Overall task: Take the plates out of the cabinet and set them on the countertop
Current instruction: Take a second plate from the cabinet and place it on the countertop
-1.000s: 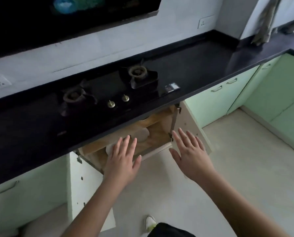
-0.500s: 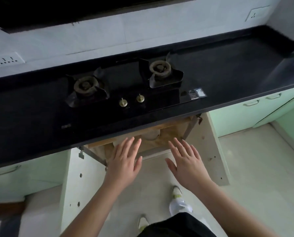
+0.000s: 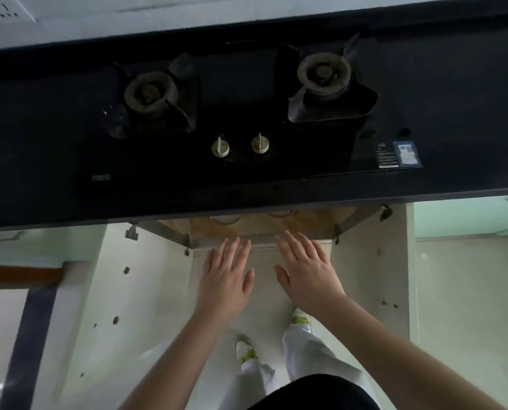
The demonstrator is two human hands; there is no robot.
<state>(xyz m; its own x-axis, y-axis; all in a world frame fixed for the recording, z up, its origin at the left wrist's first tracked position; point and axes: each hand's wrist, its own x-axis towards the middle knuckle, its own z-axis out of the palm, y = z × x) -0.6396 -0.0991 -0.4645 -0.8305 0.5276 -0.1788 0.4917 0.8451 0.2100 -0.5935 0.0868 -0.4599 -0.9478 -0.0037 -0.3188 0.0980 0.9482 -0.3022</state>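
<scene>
At about nine o'clock in the view, a pale green cabinet front with a metal handle (image 3: pixel 1 235) sits under the black surface (image 3: pixel 454 84). Just right of it the left cabinet door (image 3: pixel 105 291) stands swung open, its pale inner face dotted with small holes. On the surface above, toward eleven o'clock, is the left burner (image 3: pixel 150 91) of a black glass hob; two brass knobs (image 3: pixel 220 148) sit near the hob's front edge at twelve o'clock, the right burner (image 3: pixel 323 73) lies toward one o'clock, and a label sticker (image 3: pixel 399 154) is at the hob's front right corner.

Below the surface edge, the open cabinet (image 3: pixel 261 224) shows a wooden interior. Two pale curved rims there may be the plates (image 3: pixel 224 221), but most of each is hidden by the surface overhang, so I cannot tell for sure.

The left hand (image 3: pixel 226 279) hovers in front of the opening, palm down, fingers straight and pointing toward twelve o'clock; its grip is wide and holds nothing. Just beside it at three o'clock, the right hand (image 3: pixel 306 270) is held the same way, grip wide, touching nothing visible.

Beneath the hands, at six o'clock, the person's white shoes (image 3: pixel 247 349) stand on the pale floor. The right cabinet door (image 3: pixel 374 276) is open at three o'clock.
</scene>
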